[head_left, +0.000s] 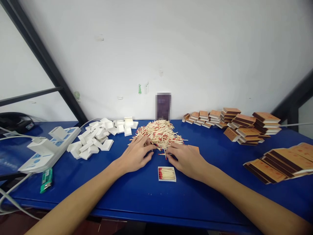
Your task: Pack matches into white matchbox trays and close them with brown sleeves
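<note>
A heap of red-tipped matches (160, 132) lies mid-table on the blue tabletop (137, 192). My left hand (135, 155) rests at the heap's near left edge, fingers spread flat over matches. My right hand (187, 160) sits at the heap's near right edge, fingers curled and pinching a few matches (164, 153); an orange matchbox sleeve (195, 148) peeks out behind it. A small white inner tray (167, 174) filled with matches lies just in front of the hands.
Empty white trays (97, 138) are piled at the left. Orange-brown matchbox sleeves are stacked at the back right (239, 125) and flat at the right edge (281, 161). A white power strip (49, 148) with cables and a green lighter (46, 180) lie at the far left.
</note>
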`<state>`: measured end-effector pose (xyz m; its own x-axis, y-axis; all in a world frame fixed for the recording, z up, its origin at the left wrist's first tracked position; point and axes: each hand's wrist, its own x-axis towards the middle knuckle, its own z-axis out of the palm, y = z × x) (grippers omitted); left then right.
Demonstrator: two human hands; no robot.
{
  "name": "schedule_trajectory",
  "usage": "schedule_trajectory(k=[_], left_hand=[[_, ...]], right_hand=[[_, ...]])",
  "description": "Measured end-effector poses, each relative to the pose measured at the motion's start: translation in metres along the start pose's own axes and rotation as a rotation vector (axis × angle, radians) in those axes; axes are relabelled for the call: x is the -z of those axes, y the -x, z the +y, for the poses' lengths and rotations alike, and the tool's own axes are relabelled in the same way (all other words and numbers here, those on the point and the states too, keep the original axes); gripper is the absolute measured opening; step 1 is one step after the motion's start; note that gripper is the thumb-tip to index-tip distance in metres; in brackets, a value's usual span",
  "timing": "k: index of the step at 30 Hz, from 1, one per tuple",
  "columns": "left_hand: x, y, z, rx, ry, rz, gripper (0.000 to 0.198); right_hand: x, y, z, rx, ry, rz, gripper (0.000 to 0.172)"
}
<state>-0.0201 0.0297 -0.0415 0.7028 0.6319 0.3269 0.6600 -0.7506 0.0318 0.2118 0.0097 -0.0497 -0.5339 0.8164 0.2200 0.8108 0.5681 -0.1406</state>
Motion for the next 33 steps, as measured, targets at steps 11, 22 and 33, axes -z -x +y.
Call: schedule_trajectory(k=[11,22,33], left_hand=[[-0.0001,-0.0004,0.0006,-0.026,-0.007,-0.028,0.024],[0.0000,-0.0010,0.0006,-0.009,-0.036,-0.040,0.028],[0.0019,0.0000,0.0022,-0.031,0.011,-0.030,0.021]], right_hand=[[0.0002,-0.0004,0.0034,0.084,-0.002,-0.037,0.020],[-0.0015,0.0009,0.0049,0.099,-0.023,0.024,0.016],[0.0059,0.0039,0.0003,-0.051,-0.054,-0.096,0.013]])
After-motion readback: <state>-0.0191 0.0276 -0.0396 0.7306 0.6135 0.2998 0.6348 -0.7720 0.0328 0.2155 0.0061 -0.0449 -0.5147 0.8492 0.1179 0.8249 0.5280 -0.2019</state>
